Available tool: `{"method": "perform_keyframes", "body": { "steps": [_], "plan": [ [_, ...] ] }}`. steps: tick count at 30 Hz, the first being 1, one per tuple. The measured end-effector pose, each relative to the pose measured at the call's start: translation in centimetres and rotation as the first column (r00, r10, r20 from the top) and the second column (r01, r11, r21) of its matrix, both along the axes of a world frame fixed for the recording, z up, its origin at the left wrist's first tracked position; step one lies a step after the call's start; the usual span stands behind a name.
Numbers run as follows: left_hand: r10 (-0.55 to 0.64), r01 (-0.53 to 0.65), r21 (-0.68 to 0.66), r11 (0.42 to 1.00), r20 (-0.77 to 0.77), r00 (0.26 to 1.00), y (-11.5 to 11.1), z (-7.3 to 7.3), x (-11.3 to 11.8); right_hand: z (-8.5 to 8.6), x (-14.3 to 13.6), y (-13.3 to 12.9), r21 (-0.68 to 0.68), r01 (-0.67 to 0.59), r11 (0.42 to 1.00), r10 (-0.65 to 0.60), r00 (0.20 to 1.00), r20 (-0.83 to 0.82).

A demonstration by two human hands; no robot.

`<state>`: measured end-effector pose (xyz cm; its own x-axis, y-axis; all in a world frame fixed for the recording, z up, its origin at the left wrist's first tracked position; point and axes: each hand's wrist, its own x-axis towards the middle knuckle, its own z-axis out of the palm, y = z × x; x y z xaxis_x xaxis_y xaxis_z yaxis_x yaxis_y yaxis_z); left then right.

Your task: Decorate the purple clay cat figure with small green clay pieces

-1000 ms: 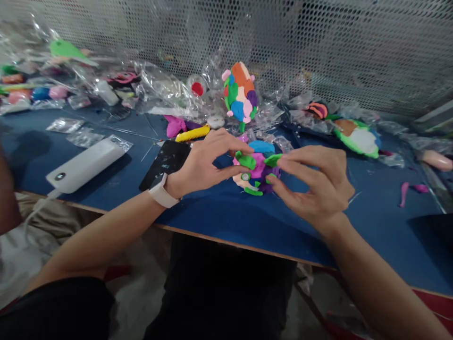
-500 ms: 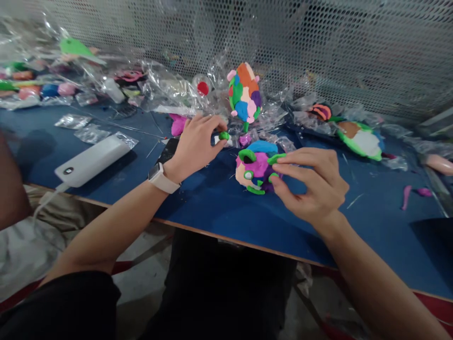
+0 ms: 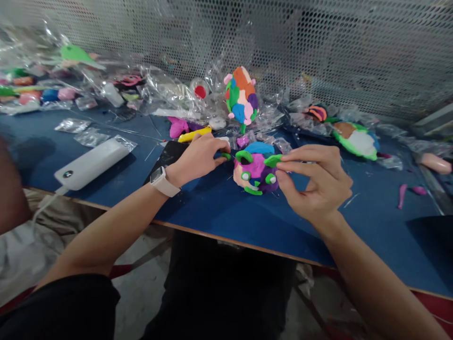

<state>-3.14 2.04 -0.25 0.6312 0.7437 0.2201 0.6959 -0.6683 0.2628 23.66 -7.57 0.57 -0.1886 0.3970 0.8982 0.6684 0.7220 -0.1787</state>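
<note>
A clay animal figure (image 3: 257, 166) in purple, pink, peach and blue rests on the table, with green-rimmed eyes and green ears. At its right side, my right hand (image 3: 314, 182) pinches the green clay ear (image 3: 273, 161) between thumb and fingers. My left hand (image 3: 198, 158) is closed just left of the figure, a small piece of green clay (image 3: 225, 156) between its fingertips. Behind my left hand lie a yellow tool (image 3: 194, 134) and a lump of magenta clay (image 3: 178, 126). A multicoloured clay oval (image 3: 241, 97) stands on a green stem behind the figure.
A white power bank (image 3: 95, 163) with a cable lies at left on the blue table (image 3: 212, 212). Clear wrappers and clay pieces line the perforated metal panel (image 3: 318, 42). A clay turtle-like piece (image 3: 357, 139) sits at back right. Part of another person's arm (image 3: 12, 189) shows at far left.
My left hand has lowered toward the table with the green clay, uncovering the yellow tool. My right hand has shifted slightly, and the figure's right eye now shows.
</note>
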Motion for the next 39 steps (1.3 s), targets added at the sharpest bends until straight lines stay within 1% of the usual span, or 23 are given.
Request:
{"method": "perform_keyframes", "body": {
  "steps": [2, 5, 6, 8, 10, 12, 14, 17, 19, 20, 22, 23, 24, 25, 26, 27, 28, 29, 31, 33, 35, 37, 39],
  "plan": [
    [-0.012, 0.012, -0.010, 1.000, -0.019, 1.000, 0.0, 0.2, -0.2, -0.1, 0.0, 0.0, 0.010, 0.040, 0.999, -0.040, 0.999, -0.015],
    [-0.040, 0.041, 0.015, 0.999, -0.058, 0.997, -0.1, 1.4, -1.1, -0.2, 0.2, 0.1, -0.015, 0.098, 0.995, -0.099, 0.995, -0.033],
    [-0.050, 0.053, 0.024, 0.998, -0.083, 0.995, -0.2, 2.0, -1.5, -0.2, 0.2, 0.1, -0.019, 0.092, 0.996, -0.092, 0.995, -0.041],
    [-0.078, 0.077, -0.014, 0.997, -0.156, 0.985, -0.3, 3.1, -2.5, -0.2, 0.2, 0.2, -0.015, 0.061, 0.998, -0.061, 0.997, -0.056],
    [-0.096, 0.089, -0.042, 0.995, -0.207, 0.974, -0.2, 3.7, -3.4, -0.1, 0.2, 0.2, -0.011, 0.048, 0.999, -0.048, 0.997, -0.055],
    [-0.093, 0.081, -0.056, 0.995, -0.249, 0.964, 0.1, 3.6, -4.0, 0.0, 0.1, 0.2, -0.014, 0.058, 0.998, -0.059, 0.997, -0.043],
    [-0.082, 0.067, -0.066, 0.996, -0.271, 0.959, 0.6, 2.9, -4.4, 0.1, -0.1, 0.1, -0.013, 0.068, 0.998, -0.069, 0.997, -0.028],
    [-0.054, 0.035, -0.081, 0.996, -0.251, 0.966, 1.2, 1.8, -4.3, 0.1, -0.2, 0.1, -0.005, 0.055, 0.998, -0.055, 0.998, -0.017],
    [-0.044, 0.022, -0.096, 0.995, -0.233, 0.972, 1.4, 1.7, -4.2, 0.1, -0.2, 0.1, 0.000, 0.036, 0.999, -0.036, 0.999, -0.023],
    [-0.044, 0.021, -0.102, 0.995, -0.221, 0.974, 1.3, 1.9, -4.1, 0.0, -0.1, 0.1, 0.003, 0.028, 1.000, -0.028, 0.999, -0.030],
    [-0.035, 0.021, -0.093, 0.995, -0.150, 0.988, 1.1, 2.8, -4.0, -0.1, -0.1, 0.2, 0.018, 0.017, 1.000, -0.016, 0.999, -0.042],
    [-0.019, 0.014, -0.077, 0.997, -0.076, 0.997, 0.8, 3.4, -4.0, -0.1, 0.0, 0.3, 0.032, 0.011, 0.999, -0.009, 0.999, -0.048],
    [0.001, 0.000, -0.056, 0.998, 0.028, 1.000, 0.5, 4.0, -4.0, -0.2, 0.0, 0.4, 0.044, 0.006, 0.999, -0.003, 0.999, -0.052],
    [0.015, -0.009, -0.040, 0.999, 0.157, 0.987, 0.2, 4.7, -3.9, -0.3, 0.1, 0.4, 0.056, 0.001, 0.998, 0.002, 0.998, -0.057],
    [0.012, -0.002, -0.033, 0.999, 0.294, 0.956, -0.2, 5.2, -3.8, -0.4, 0.1, 0.5, 0.065, -0.004, 0.998, 0.008, 0.998, -0.065],
    [-0.011, 0.029, -0.038, 0.999, 0.416, 0.909, -0.7, 5.7, -3.6, -0.5, 0.1, 0.5, 0.065, -0.008, 0.998, 0.013, 0.997, -0.073],
    [-0.042, 0.082, -0.055, 0.995, 0.516, 0.855, -1.2, 5.9, -3.3, -0.5, 0.1, 0.4, 0.055, -0.010, 0.998, 0.015, 0.997, -0.080],
    [-0.078, 0.158, -0.088, 0.983, 0.581, 0.810, -1.7, 6.1, -2.8, -0.6, 0.0, 0.4, 0.040, -0.009, 0.999, 0.012, 0.996, -0.083],
    [-0.113, 0.304, -0.173, 0.937, 0.673, 0.731, -2.7, 5.9, -1.7, -0.6, -0.3, 0.1, 0.015, -0.018, 1.000, 0.019, 0.996, -0.087],
    [-0.116, 0.421, -0.289, 0.860, 0.692, 0.712, -3.6, 5.3, -0.4, -0.4, -0.9, -0.3, -0.023, -0.046, 0.999, 0.044, 0.996, -0.077],
    [-0.122, 0.509, -0.356, 0.784, 0.715, 0.688, -4.5, 4.6, 0.9, -0.1, -1.5, -0.7, -0.098, -0.088, 0.991, 0.083, 0.995, -0.052],
    [-0.123, 0.553, -0.366, 0.748, 0.743, 0.658, -5.1, 3.8, 1.8, 0.2, -1.9, -1.1, -0.191, -0.130, 0.973, 0.128, 0.991, -0.025],
    [-0.110, 0.564, -0.353, 0.747, 0.770, 0.628, -5.4, 3.2, 2.4, 0.3, -2.0, -1.3, -0.273, -0.158, 0.949, 0.154, 0.987, -0.036]
  ]
}}
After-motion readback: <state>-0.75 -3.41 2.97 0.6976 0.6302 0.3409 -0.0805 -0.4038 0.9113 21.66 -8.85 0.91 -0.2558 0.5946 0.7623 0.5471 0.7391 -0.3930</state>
